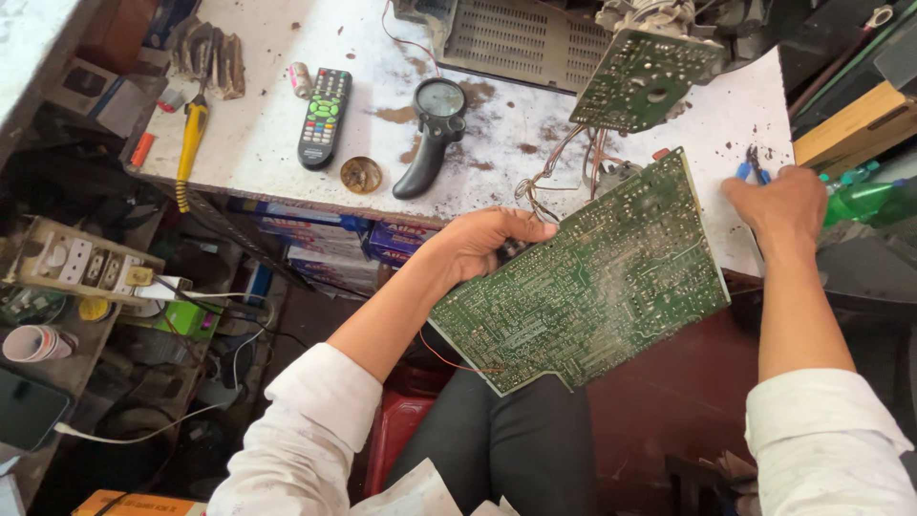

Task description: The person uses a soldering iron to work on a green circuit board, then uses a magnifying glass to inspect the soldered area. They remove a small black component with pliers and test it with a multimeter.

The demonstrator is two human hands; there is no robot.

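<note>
Your left hand (482, 241) grips the green board (587, 277) at its ten o'clock edge. Your right hand (781, 203), at three o'clock, closes on blue-handled pliers (753, 166) on the tabletop (267, 134).

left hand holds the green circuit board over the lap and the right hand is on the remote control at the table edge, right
Not quite. The head view shows the right hand on blue-handled pliers, not the remote, which lies untouched farther left on the table. The left hand does hold the circuit board over the lap.

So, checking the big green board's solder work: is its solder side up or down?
Up: circuit board shows solder joints and traces, held by left hand.
</note>
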